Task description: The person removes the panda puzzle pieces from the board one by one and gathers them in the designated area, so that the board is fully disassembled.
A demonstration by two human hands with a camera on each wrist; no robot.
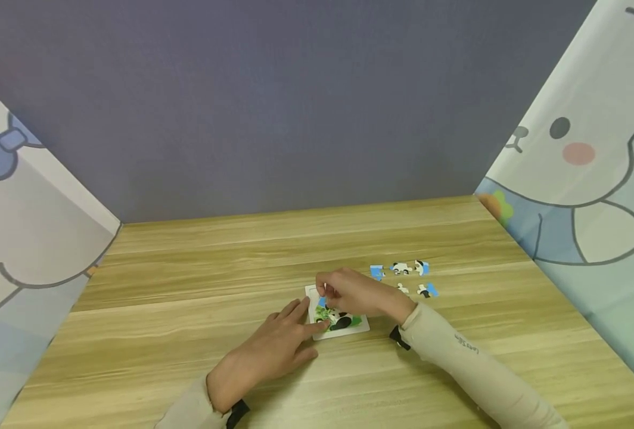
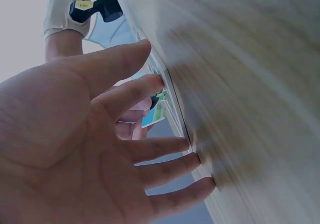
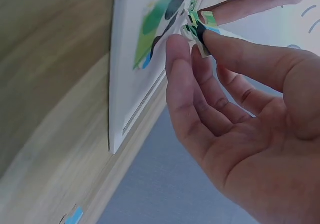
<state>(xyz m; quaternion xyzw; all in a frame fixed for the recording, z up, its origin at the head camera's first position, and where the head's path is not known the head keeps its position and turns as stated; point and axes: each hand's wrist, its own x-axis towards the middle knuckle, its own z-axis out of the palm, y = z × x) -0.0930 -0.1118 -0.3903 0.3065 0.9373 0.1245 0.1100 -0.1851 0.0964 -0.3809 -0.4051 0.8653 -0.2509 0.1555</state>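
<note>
A white-framed panda jigsaw tray (image 1: 344,334) lies on the wooden table, partly filled with green, black and white pieces. My right hand (image 1: 357,292) is over its upper part and pinches a small puzzle piece (image 3: 204,32) between thumb and fingers. That piece shows green and blue in the left wrist view, tilted close to the tray. My left hand (image 1: 274,342) rests at the tray's left side with fingers extended. Its index fingertip touches the puzzle near the lower left, and other fingertips rest at the tray's edge and on the table. My right hand hides part of the picture.
Several loose puzzle pieces lie right of the tray, among them a blue one (image 1: 377,272), a panda-face one (image 1: 401,269) and a blue-and-black one (image 1: 428,291). A grey partition (image 1: 295,107) stands behind the table (image 1: 188,268), with cartoon-printed panels at both sides.
</note>
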